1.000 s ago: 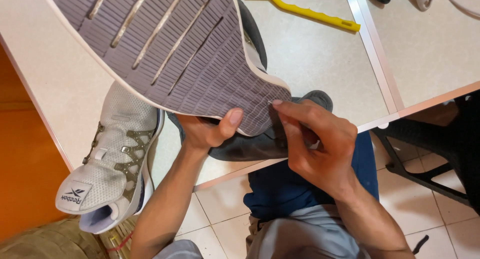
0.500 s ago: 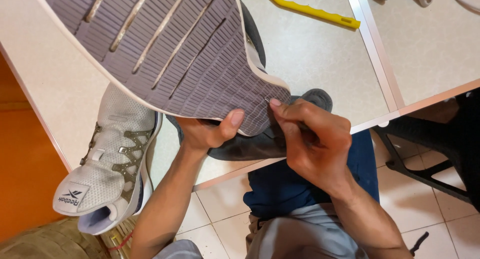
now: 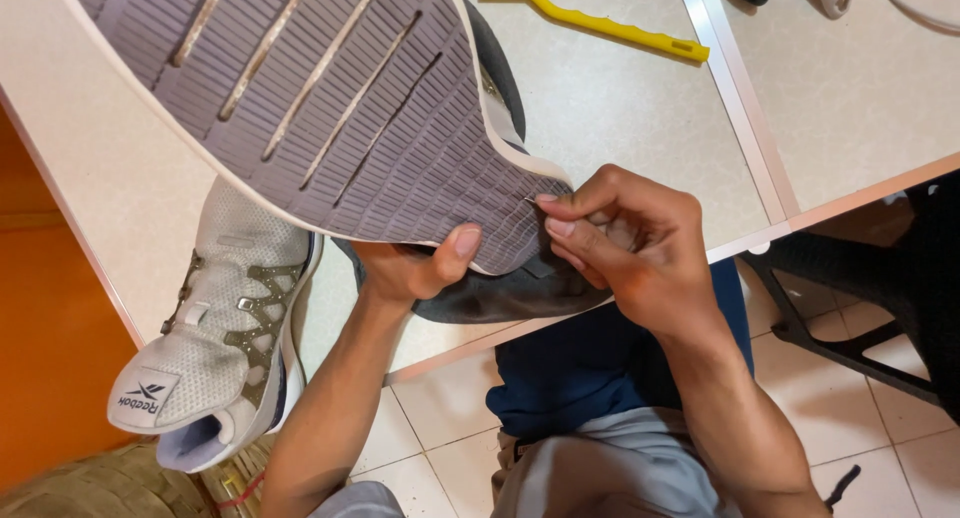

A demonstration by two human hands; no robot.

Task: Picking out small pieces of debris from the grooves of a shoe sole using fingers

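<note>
Two hands work a grey ribbed-rubber shoe sole (image 3: 330, 108) raised over the table: left hand (image 3: 415, 268) clamped on its edge, right hand (image 3: 630, 248) pinching a thin needle (image 3: 530, 199), best kept steady.

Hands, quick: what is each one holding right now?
Left hand: closed on the edge of the upturned grey shoe, thumb on its sole.
Right hand: fingertips pinched on something thin at the sole's edge; what, cannot be told.
</note>
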